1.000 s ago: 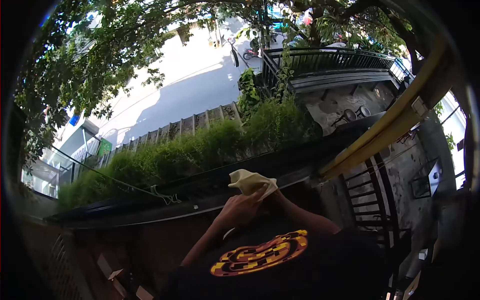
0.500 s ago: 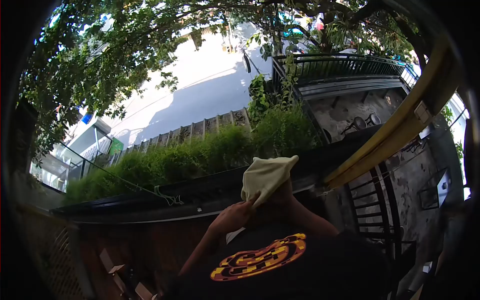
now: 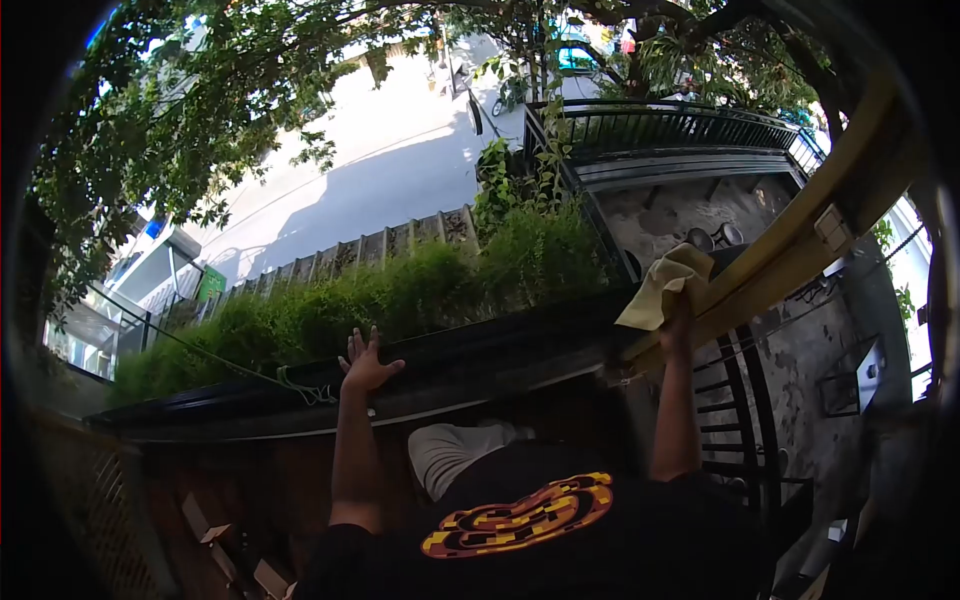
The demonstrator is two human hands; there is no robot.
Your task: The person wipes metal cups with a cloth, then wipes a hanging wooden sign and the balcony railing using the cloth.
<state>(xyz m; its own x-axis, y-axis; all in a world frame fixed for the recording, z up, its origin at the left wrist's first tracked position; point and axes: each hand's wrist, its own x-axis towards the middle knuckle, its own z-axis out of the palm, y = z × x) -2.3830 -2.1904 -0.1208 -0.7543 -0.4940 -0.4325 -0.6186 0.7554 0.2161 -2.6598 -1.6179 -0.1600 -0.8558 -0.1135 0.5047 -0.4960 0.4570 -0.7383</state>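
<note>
A pale yellow cloth (image 3: pixel 662 287) is bunched in my right hand (image 3: pixel 679 325), raised beside the yellow beam (image 3: pixel 770 270). The cloth hangs out to the left of the fingers and its upper part lies close to the beam; whether it touches the beam I cannot tell. My left hand (image 3: pixel 368 364) is held out, empty, with its fingers spread, above the dark ledge (image 3: pixel 440 378) in front of the green plants.
Green plants (image 3: pixel 400 290) grow along the ledge, with a cord (image 3: pixel 200 345) across the left. Dark railings (image 3: pixel 745 400) stand below the beam at the right. Cardboard pieces (image 3: pixel 205 517) lie at lower left. Beyond are a bench, a paved area and tree branches.
My hands have moved apart. The right hand has carried the cloth right to the beam, while the left hand has let go of it, moved left and spread its fingers.
</note>
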